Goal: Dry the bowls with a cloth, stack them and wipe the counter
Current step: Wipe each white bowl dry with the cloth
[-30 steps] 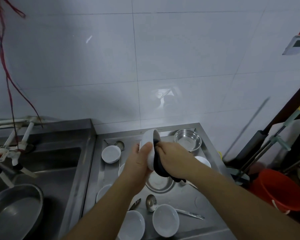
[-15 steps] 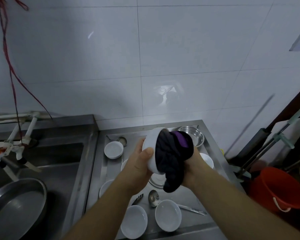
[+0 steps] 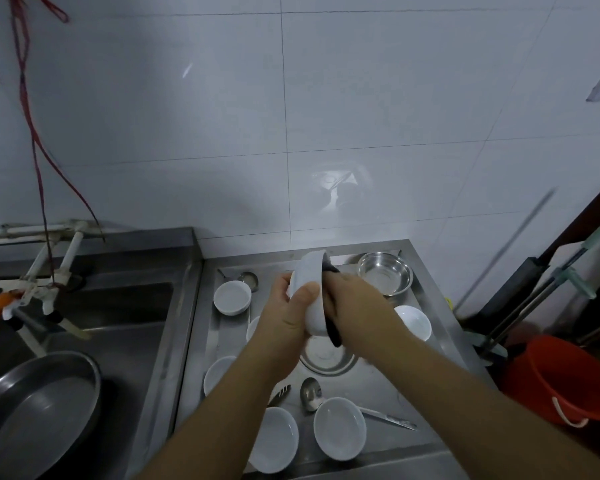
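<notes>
The bowl (image 3: 311,295), white and turned on its side, was held up over the steel counter (image 3: 388,386), between the two hands. The left hand (image 3: 284,317) clasped it from nine o'clock, thumb laid across its outer wall and fingers curled behind. The right hand (image 3: 355,301) came in from three o'clock and pressed a dark cloth (image 3: 330,318) into the bowl's open mouth; the cloth showed only as a dark edge along the rim and a tail hanging at six o'clock. So the bowl sat pinched between both grips, the cloth wadded inside the right one.

Nearest the camera, at six o'clock of the hands, two white bowls (image 3: 340,427) stood side by side on the counter, with a metal ladle (image 3: 310,393) just behind them and a fork partly hidden by the left forearm. Directly under the hands lay a shallow metal dish (image 3: 328,355). Another white bowl (image 3: 414,322) sat at three o'clock, touching the right wrist in the view. Farther back, a white bowl (image 3: 232,297) stood at ten o'clock and a steel bowl (image 3: 384,277) at one o'clock, near the tiled wall (image 3: 361,116). Far to nine o'clock was the sink (image 3: 118,327), holding a round metal pan (image 3: 39,410). A red bucket (image 3: 565,375) stood at four o'clock, beyond the counter's edge.
</notes>
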`<state>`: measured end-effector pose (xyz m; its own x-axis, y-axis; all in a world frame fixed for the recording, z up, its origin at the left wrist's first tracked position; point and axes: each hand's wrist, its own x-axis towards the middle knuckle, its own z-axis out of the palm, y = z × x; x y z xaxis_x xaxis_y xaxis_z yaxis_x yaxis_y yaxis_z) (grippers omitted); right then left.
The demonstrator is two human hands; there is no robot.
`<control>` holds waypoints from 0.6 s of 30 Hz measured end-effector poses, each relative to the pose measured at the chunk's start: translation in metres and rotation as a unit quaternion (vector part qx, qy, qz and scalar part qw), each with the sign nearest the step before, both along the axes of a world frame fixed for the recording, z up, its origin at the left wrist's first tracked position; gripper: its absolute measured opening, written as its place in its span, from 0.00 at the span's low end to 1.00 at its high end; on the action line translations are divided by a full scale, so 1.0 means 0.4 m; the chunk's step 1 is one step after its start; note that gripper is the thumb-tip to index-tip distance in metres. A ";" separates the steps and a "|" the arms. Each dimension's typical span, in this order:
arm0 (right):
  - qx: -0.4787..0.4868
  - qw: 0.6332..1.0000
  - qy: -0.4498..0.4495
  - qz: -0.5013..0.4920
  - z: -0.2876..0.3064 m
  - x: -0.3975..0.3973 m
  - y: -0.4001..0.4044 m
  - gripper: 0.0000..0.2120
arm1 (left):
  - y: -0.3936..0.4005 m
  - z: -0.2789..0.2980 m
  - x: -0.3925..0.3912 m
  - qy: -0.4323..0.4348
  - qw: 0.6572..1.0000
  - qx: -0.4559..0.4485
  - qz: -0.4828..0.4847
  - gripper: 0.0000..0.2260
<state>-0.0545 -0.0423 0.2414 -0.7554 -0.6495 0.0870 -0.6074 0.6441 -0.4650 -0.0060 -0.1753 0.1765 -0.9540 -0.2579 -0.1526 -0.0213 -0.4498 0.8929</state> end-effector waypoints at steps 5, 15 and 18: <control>0.062 0.996 -0.025 0.051 0.007 -0.004 0.031 0.12 | 0.012 -0.039 0.012 -0.037 0.999 -0.020 0.000 0.44; -0.449 0.655 -0.586 -0.159 0.002 0.039 0.062 0.10 | 0.025 -0.033 0.032 0.008 0.996 -0.075 -0.043 0.32; -0.498 0.615 -0.560 -0.246 -0.006 0.030 0.038 0.09 | 0.055 -0.030 0.035 -0.002 0.995 -0.100 -0.029 0.36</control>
<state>-0.0427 -0.0270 0.2391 -0.7880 -0.3641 -0.4966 0.6066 -0.3206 -0.7275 0.0081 -0.1532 0.1644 -0.9678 -0.2277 -0.1073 -0.0454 -0.2616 0.9641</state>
